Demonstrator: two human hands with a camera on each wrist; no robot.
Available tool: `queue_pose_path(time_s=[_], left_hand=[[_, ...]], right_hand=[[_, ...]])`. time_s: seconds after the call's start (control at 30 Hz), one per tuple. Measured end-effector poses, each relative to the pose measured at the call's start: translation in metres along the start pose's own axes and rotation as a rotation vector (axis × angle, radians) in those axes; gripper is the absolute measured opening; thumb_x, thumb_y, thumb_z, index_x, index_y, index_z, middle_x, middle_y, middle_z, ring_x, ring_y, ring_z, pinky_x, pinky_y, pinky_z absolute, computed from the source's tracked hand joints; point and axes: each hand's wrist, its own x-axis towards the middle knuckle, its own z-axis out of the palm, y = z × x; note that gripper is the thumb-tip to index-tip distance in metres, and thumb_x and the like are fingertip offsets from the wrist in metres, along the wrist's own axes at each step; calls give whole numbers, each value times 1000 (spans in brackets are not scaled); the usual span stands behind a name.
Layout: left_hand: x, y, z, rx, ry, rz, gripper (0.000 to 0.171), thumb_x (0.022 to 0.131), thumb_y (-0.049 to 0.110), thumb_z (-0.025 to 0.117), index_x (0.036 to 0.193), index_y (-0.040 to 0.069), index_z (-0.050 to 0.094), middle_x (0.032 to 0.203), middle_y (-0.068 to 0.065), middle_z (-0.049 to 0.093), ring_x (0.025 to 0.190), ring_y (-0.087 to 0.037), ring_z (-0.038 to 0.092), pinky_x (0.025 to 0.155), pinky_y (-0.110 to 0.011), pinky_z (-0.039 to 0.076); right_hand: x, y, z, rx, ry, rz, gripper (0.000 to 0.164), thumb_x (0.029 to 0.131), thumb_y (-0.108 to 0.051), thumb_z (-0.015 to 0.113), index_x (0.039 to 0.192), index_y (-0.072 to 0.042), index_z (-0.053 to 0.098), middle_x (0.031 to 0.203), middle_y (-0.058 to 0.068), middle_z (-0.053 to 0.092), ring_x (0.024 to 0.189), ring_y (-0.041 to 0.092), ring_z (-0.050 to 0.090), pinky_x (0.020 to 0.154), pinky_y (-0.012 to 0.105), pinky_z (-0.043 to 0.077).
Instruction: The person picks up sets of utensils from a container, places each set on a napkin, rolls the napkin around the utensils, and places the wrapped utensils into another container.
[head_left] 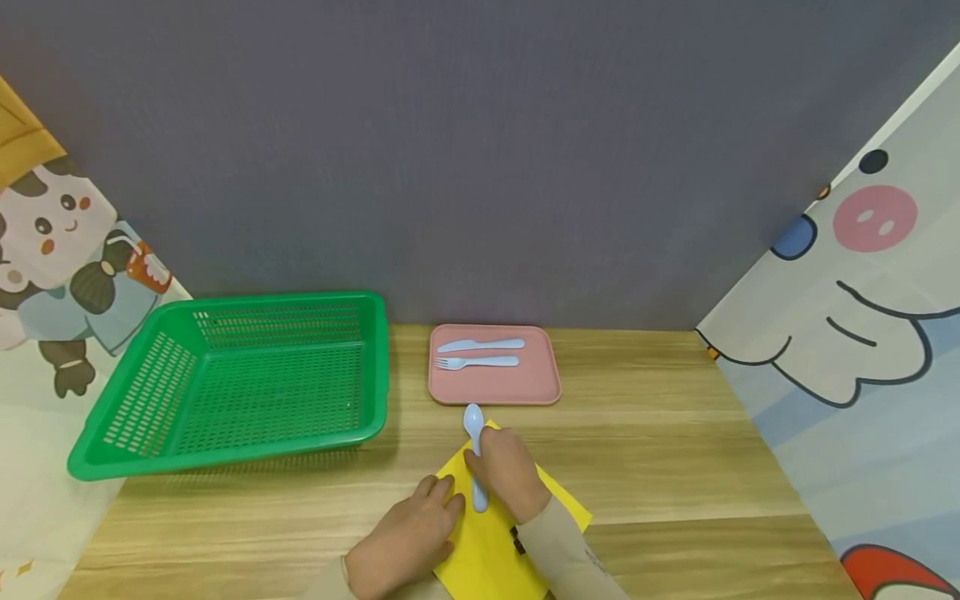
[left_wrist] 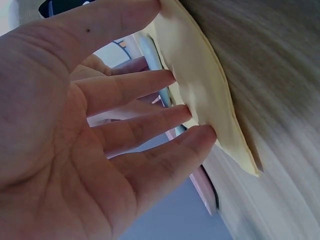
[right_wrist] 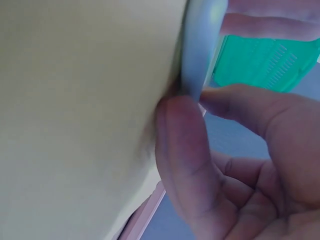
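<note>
A light-blue spoon (head_left: 478, 492) lies along the yellow cloth (head_left: 480, 554), its bowl pointing toward the pink tray. My right hand (head_left: 512, 472) pinches the spoon's handle between thumb and index finger, close against the cloth. In the right wrist view the handle (right_wrist: 202, 45) shows just above the thumb tip. My left hand (head_left: 411, 533) rests its fairly straight fingertips on the cloth's left side. Seen from the left wrist, those fingers (left_wrist: 150, 110) are spread and touch the cloth (left_wrist: 200, 75) near its edge. The right forearm covers part of a black mark on the cloth.
Beyond the cloth, a pink tray (head_left: 495, 387) holds a light-blue knife (head_left: 480, 344) and fork (head_left: 480, 362). A green perforated basket (head_left: 281, 458) stands to the left. A grey wall panel (head_left: 480, 167) rises behind the wooden table (head_left: 660, 450), and printed curtains flank both sides.
</note>
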Motion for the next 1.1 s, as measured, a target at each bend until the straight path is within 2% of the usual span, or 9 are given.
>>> queue_pose_path(time_s=[0.33,0.53,0.77,0.97,1.1], left_hand=[[2,0,-9,-48,-18,-18,46,84,28,79,120,4,63,126,-17,55,114,-32,54,85,-37,56],[9,-9,-15,-61,37,-28,47,86,31,79,119,2,63,124,-17,56,112,-31,56,82,-37,57],[27,-29,-18,-87,131,-58,53,90,29,76,126,-5,59,126,-23,57,115,-36,57,96,-44,51],[39,-38,-16,-60,193,-79,52,91,27,75,127,-7,58,131,-29,54,122,-40,53,98,-46,50],[48,-46,-12,-37,232,-81,56,90,25,77,127,-11,56,129,-31,54,121,-40,53,99,-45,49]], right_hand=[[-6,8,-10,66,9,-52,30,91,-18,73,72,-8,53,59,-1,45,51,12,45,45,25,40],[-7,16,-20,65,37,-104,25,92,-17,73,77,-5,56,59,0,47,51,11,47,45,24,40],[-1,27,-33,-83,84,-186,26,87,-20,79,80,-7,58,64,1,52,54,14,53,47,27,46],[7,37,-41,-198,145,-246,25,85,-23,82,82,-9,61,72,2,57,62,18,60,51,33,53],[21,47,-46,-219,214,-313,20,84,-18,81,82,-9,63,73,2,59,65,18,60,53,31,53]])
